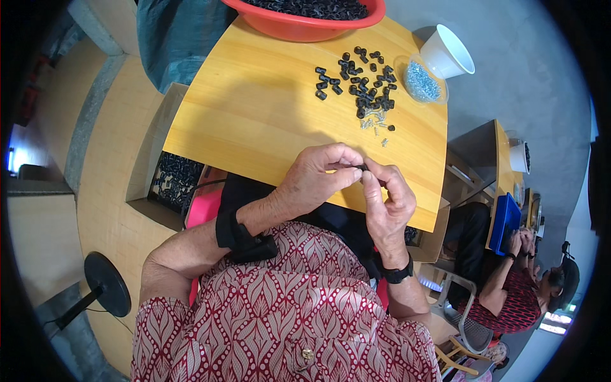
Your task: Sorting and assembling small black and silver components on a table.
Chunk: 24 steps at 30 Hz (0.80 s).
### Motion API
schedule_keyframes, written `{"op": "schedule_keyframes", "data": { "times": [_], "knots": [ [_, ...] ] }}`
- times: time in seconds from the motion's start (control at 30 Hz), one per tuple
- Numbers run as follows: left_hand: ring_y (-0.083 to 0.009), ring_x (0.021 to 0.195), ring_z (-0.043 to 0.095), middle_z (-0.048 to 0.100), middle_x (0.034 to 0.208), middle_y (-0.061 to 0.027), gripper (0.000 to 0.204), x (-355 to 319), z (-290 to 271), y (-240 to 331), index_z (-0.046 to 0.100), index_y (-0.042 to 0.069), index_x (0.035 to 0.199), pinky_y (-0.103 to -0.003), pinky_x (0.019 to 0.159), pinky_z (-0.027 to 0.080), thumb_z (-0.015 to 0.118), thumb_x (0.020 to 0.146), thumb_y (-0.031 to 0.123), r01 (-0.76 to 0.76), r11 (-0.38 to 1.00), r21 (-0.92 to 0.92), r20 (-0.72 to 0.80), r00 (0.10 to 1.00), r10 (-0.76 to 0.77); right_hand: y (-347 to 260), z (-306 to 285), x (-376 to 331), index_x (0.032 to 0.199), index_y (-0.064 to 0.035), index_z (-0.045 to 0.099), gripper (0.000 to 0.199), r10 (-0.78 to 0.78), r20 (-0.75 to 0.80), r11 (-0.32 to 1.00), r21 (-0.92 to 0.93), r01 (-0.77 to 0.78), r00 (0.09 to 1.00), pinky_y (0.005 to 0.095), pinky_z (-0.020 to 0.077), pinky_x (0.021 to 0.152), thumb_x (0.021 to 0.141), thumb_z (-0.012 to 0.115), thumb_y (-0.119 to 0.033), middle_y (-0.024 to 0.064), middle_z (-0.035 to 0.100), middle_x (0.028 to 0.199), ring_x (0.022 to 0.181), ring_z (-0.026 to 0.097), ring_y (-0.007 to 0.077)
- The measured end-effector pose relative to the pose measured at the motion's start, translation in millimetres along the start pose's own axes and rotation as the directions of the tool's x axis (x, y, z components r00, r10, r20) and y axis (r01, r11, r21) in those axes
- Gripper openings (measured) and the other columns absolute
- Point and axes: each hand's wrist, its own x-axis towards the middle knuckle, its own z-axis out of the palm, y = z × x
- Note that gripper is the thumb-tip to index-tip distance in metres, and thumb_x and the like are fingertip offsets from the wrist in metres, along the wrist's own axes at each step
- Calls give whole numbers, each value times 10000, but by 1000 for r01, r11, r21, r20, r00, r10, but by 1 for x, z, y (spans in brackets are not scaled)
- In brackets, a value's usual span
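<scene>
Over the near part of the yellow wooden table, my left hand and my right hand meet at the fingertips. Between them is a small black plastic part, mostly covered by the pinching thumbs and forefingers. Another dark bit shows among the curled fingers of my right hand, too hidden to name. Beyond my hands lies a loose pile of short black cylindrical parts. At the pile's near edge are several small silvery screws.
A red basin of black pieces stands at the far edge. Toward the right are a clear bowl of screws and a white tub. An open carton of black parts sits below left. At right, another person works beside a blue tray.
</scene>
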Motion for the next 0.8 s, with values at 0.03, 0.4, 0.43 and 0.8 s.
{"op": "schedule_keyframes", "data": {
  "times": [0.03,0.4,0.43,0.8],
  "knots": [
    [-95,943,625,665,979,-42,151,1,0,0,636,-40,1049,-246,846,510,623,908,11,29,998,-59,3,1000,-29,0,-1,-1,1072,23,674,236,-38,30,998,-41,39,999,271,479,635,839,702,1,83,618,789,692,581,146],
    [-73,928,603,643,962,-7,128,4,-2,8,637,-12,1026,-236,838,501,621,901,12,182,974,-138,14,983,-182,-5,-6,9,1098,-7,607,460,-285,134,848,-425,315,949,359,526,671,702,826,-90,126,626,875,765,625,274],
    [-72,925,601,640,961,-6,129,3,-2,6,637,-14,1026,-238,839,500,621,901,13,165,974,-152,12,986,-165,-4,-6,10,1061,-16,606,434,-327,159,801,-477,363,932,373,528,680,700,827,-111,132,628,878,780,629,293],
    [-78,910,601,651,986,-16,190,4,-1,1,644,-35,1082,-250,838,503,632,914,53,171,976,-137,33,985,-168,1,-7,16,971,1,606,326,-365,196,752,-513,413,910,378,513,629,733,786,-132,130,604,793,719,622,295]
  ]
}}
